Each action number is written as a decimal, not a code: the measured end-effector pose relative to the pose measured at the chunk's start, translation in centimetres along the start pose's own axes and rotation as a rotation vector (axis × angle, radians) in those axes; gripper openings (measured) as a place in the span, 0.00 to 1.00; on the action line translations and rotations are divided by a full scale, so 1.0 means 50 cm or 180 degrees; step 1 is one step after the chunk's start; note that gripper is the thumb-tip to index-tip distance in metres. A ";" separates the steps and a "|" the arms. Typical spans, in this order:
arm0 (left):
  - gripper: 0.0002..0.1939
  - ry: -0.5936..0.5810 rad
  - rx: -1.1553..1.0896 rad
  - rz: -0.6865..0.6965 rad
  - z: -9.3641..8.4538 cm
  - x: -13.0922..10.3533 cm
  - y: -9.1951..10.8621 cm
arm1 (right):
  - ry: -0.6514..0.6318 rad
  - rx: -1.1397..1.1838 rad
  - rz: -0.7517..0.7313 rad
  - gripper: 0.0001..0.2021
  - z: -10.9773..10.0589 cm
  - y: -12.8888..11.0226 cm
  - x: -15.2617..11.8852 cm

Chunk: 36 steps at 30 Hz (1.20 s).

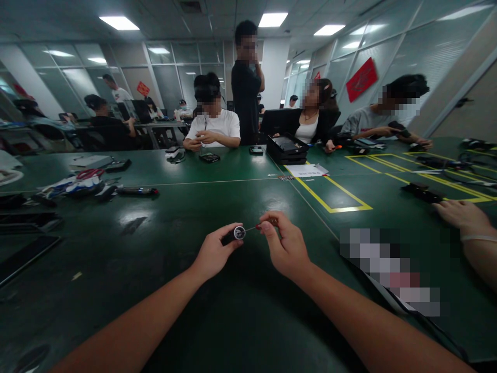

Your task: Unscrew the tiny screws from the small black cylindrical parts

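Note:
My left hand (216,252) is closed round a dark cylinder (239,233) with a bright metal ring at its round end, which faces me and slightly right. My right hand (285,243) grips a small screwdriver (267,222) by its reddish-brown handle. Its thin shaft points left and reaches the rim of the cylinder's end; whether the tip touches is too small to tell. Both hands are held above the green table (186,212), near its middle.
Gloves (83,186) and a black pen-like tool (137,191) lie at the left. Black trays (286,149) stand at the back. A person's hand (462,215) rests at the right, beside a blurred flat item (388,269). Several people sit across the table.

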<state>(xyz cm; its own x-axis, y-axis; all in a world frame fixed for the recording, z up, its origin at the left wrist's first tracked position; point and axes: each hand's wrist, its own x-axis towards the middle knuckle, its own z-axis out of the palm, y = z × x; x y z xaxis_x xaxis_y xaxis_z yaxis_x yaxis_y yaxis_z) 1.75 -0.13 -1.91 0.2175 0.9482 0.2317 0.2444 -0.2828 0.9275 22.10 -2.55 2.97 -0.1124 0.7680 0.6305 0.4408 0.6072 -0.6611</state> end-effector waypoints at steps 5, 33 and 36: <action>0.21 0.0025 0.0128 -0.0001 0.000 -0.001 0.011 | -0.0442 0.0088 -0.0106 0.08 -0.008 -0.012 -0.002; 0.18 0.0228 0.0423 0.0140 -0.003 0.001 0.002 | -0.0129 -0.0753 -0.0209 0.13 0.001 -0.022 0.001; 0.19 0.0280 0.0474 0.0214 -0.004 0.002 -0.001 | -0.0152 -0.0838 -0.0190 0.13 0.001 -0.026 0.002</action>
<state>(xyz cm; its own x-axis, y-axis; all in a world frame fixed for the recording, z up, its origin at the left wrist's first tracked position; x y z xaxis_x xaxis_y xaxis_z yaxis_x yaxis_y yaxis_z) 1.56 0.01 -1.88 0.1561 0.9336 0.3226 0.3709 -0.3581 0.8569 21.47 -3.26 3.87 -0.1843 0.7450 0.6411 0.6478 0.5826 -0.4908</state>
